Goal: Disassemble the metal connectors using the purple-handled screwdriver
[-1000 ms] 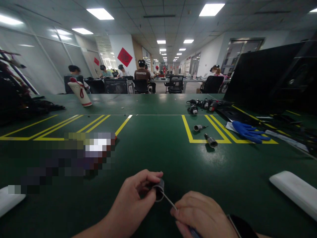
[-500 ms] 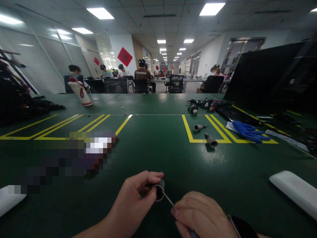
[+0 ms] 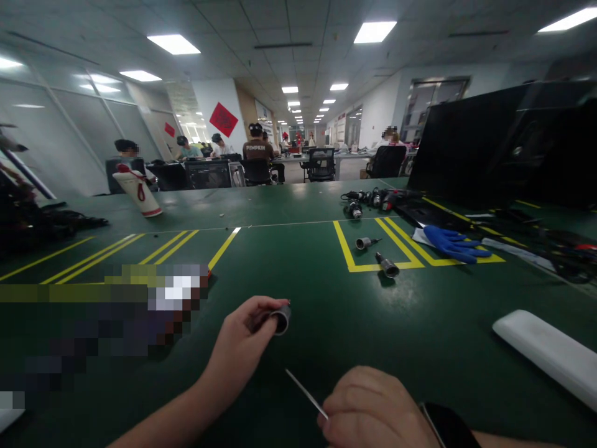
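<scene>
My left hand point(image 3: 240, 348) pinches a small metal cylinder point(image 3: 280, 320) above the green table point(image 3: 298, 298), its open end turned to the right. My right hand point(image 3: 373, 410), low in the view with a dark watch on the wrist, is closed on a thin metal rod point(image 3: 305, 393). The rod's tip points up and left and is clear of the cylinder, a short gap below it.
Two loose metal cylinders point(image 3: 387, 267) lie in a yellow-taped square ahead right, with a blue glove point(image 3: 452, 244) and a pile of dark parts point(image 3: 373, 200) beyond. A white bar point(image 3: 545, 354) lies at right, a dark monitor point(image 3: 489, 143) behind. Several people sit far back.
The rod's tip was inside the cylinder; now the left hand has lifted the cylinder up and away, and the rod is out of it. The view has shifted slightly.
</scene>
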### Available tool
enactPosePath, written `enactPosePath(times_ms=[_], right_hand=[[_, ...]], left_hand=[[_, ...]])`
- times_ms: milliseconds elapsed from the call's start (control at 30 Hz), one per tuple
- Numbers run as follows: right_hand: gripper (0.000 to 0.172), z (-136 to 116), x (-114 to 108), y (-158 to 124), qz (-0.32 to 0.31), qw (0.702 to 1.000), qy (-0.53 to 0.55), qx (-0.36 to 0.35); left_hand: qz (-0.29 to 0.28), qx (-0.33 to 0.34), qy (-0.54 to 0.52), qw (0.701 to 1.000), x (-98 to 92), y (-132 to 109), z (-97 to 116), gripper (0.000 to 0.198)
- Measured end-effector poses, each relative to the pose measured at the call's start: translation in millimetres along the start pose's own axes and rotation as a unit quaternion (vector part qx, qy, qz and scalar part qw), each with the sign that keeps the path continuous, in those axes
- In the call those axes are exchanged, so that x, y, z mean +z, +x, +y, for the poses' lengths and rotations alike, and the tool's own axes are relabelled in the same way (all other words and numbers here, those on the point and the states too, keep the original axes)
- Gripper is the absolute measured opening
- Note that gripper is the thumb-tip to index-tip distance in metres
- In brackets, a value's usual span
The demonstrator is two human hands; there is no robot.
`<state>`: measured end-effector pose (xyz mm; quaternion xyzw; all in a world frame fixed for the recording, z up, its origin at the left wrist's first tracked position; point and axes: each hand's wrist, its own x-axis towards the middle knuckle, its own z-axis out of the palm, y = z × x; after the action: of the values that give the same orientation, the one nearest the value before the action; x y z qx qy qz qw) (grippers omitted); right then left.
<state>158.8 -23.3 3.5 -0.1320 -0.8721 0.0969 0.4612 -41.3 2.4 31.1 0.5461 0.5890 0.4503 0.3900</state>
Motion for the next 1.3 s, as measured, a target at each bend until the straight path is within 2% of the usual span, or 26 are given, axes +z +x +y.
enactPosePath(times_ms=[100, 200, 300, 400, 533, 633, 700, 867, 1100, 1200, 1300], right_hand=[[0.017, 3, 0, 2, 0.017, 1.0, -0.005, -0.007], [0.016, 7, 0, 1, 0.023, 1.0, -0.003, 0.002], [0.012, 13, 0, 1, 0.037, 0.999, -0.015, 0.037], [0.014, 17, -1, 0, 0.039, 0.997, -0.013, 0.069], [0.015, 19, -4, -2, 0.018, 0.994, 0.003, 0.108], [0.015, 19, -5, -2, 0.022, 0.99, 0.008, 0.136], [0.014, 18, -5, -2, 0.025, 0.989, 0.01, 0.146], [0.013, 15, -5, -3, 0.038, 0.983, 0.024, 0.179], [0.013, 10, -5, -2, 0.065, 0.95, 0.058, 0.298], [0.012, 10, -8, -1, 0.058, 0.933, 0.076, 0.346], [0.013, 9, -11, 0, 0.05, 0.925, 0.087, 0.365]], left_hand=[[0.003, 0.02, 0.007, 1.0, 5.8, 35, -5, 0.021], [0.015, 0.087, 0.021, 0.996, 23.6, 75, -14, 0.022], [0.01, 0.143, 0.052, 0.988, 51.1, 112, -20, 0.028], [0.003, 0.155, 0.064, 0.986, 83.8, 141, -19, 0.029], [-0.004, 0.152, 0.087, 0.985, 123.9, 166, -11, 0.032], [-0.016, 0.149, 0.099, 0.984, 142.8, 174, -7, 0.033], [-0.022, 0.147, 0.103, 0.983, 148.1, 176, -6, 0.034], [0.002, 0.138, 0.088, 0.987, 145.4, 175, -10, 0.048], [0.067, 0.091, 0.04, 0.993, 141.1, 172, -12, 0.028], [0.075, 0.078, 0.03, 0.994, 140.9, 170, -12, 0.024], [0.071, 0.074, 0.027, 0.994, 141.5, 171, -13, 0.02]])
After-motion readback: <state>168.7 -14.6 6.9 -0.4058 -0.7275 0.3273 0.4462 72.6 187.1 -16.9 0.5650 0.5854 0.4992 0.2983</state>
